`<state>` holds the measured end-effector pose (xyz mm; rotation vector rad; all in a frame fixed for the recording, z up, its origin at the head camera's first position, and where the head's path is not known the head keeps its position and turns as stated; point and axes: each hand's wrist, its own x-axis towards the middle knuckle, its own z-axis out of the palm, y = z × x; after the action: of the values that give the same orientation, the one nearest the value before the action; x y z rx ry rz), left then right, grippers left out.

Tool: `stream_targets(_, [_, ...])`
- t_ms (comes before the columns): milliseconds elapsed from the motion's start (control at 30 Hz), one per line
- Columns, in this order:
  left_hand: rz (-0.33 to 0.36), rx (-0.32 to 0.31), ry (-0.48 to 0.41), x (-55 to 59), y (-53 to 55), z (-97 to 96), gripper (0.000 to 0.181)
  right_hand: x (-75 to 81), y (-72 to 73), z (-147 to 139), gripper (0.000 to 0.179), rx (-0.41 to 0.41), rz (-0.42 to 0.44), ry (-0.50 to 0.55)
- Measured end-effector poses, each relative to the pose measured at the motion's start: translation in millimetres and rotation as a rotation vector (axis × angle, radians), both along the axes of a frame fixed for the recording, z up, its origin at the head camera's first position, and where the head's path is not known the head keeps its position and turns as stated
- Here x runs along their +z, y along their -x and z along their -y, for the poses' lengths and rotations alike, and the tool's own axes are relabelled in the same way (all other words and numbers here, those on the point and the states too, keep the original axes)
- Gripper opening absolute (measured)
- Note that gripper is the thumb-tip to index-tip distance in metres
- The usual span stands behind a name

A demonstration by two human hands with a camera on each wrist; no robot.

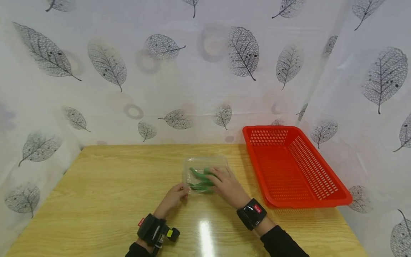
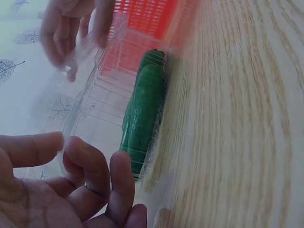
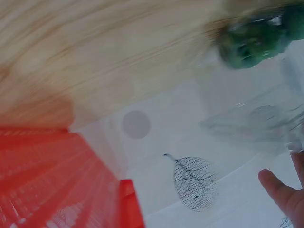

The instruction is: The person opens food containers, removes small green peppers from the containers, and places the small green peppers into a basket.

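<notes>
From where I stood, the clear plastic box [image 1: 203,161] was on the wooden table [image 1: 125,185], left of the red basket [image 1: 308,204], with green vegetables [image 2: 147,109], pepper-like to my eye, lying in it. The left hand [image 1: 176,194] pinched the box's near left corner between thumb and bent fingers. The right hand [image 1: 229,187] reached over the right side, its fingers part-spread and lightly bent; I couldn't tell whether it had hold of the plastic.

To my mind, steadying the box called for a light pinch at that corner, since such thin walls would probably buckle. The right fingers would do best kept gentle and the box level, so nothing rolled out.

I made out no brand on the box. The wristband [image 1: 252,214] on the right arm carried a red tag [image 1: 257,208] with pale lettering, too small to read.
</notes>
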<state>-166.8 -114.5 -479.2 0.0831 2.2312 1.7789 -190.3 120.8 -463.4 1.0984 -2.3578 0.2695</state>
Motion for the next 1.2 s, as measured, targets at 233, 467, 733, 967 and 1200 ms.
stream_targets(233, [0.017,0.001,0.012,1.0,-0.8,1.5,0.019,-4.9,-1.2,-16.7,0.052,-0.067,-0.054,-0.056])
stream_targets(467, [0.038,0.011,0.015,2.1,-1.2,-0.8,0.019,-3.9,-1.9,-19.5,0.054,-0.032,-0.024,-0.024])
stream_targets(733, [0.032,0.053,0.035,1.8,-1.8,-5.1,0.019,-3.3,-1.1,-18.6,0.051,0.000,-0.016,-0.007])
stream_targets(967, [0.030,0.068,0.053,2.8,-0.9,-4.7,0.019,3.2,0.2,-17.0,0.049,-0.007,-0.009,-0.018])
stream_targets(1200, [0.023,0.067,0.042,2.7,-1.1,-4.2,0.019,6.0,2.4,-17.2,0.049,0.000,-0.001,-0.014])
